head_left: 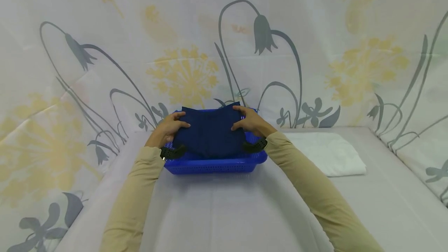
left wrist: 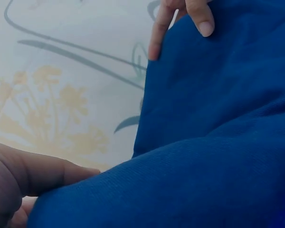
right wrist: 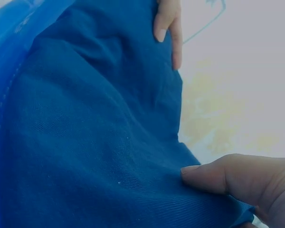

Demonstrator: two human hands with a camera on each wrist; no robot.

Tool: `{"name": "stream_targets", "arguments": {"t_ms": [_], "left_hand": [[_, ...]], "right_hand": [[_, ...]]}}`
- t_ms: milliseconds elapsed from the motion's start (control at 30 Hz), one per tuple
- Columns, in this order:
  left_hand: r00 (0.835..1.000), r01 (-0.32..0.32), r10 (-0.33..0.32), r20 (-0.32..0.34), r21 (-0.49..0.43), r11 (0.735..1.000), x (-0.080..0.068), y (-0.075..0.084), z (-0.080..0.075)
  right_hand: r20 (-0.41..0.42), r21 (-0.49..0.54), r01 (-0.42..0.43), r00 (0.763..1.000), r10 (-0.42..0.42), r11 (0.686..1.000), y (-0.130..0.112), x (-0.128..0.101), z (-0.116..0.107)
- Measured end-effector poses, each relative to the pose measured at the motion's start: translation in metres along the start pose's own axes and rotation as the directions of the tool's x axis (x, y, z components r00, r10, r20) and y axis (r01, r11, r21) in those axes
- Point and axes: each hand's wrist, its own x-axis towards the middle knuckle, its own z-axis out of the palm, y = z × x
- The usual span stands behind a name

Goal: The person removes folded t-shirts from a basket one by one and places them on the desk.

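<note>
A dark blue folded cloth [head_left: 210,133] is stretched between both hands over a blue plastic basket [head_left: 213,165]. My left hand [head_left: 170,127] pinches its upper left corner, thumb on the near face. At the upper right corner my right hand [head_left: 251,121] pinches it the same way. In the left wrist view the cloth [left wrist: 218,95] slopes between the two hands, with soft creases. The right wrist view shows the thumb pressed on the cloth [right wrist: 99,123] near its edge, and the basket wall [right wrist: 0,109] at the left. Most of the basket's inside is hidden behind the cloth.
A white folded cloth [head_left: 323,154] lies on the pale table covering [head_left: 217,209], right of the basket. Behind the table hangs a white curtain [head_left: 196,22] with grey and yellow flower prints. Dark bands [head_left: 254,146] circle both wrists.
</note>
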Motion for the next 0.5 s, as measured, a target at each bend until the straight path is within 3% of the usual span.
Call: {"name": "stream_targets", "arguments": {"t_ms": [67, 500], "left_hand": [[1.0, 0.003, -0.003, 0.008, -0.055, 0.999, -0.001, 0.002, 0.002], [0.998, -0.069, 0.067, -0.017, -0.158, 0.985, -0.012, 0.006, 0.015]], "right_hand": [[0.007, 0.025, 0.007, 1.0, -0.007, 1.0, -0.002, -0.003, -0.003], [0.009, 0.054, 0.042, 0.999, -0.042, 0.998, -0.009, -0.024, -0.022]]}}
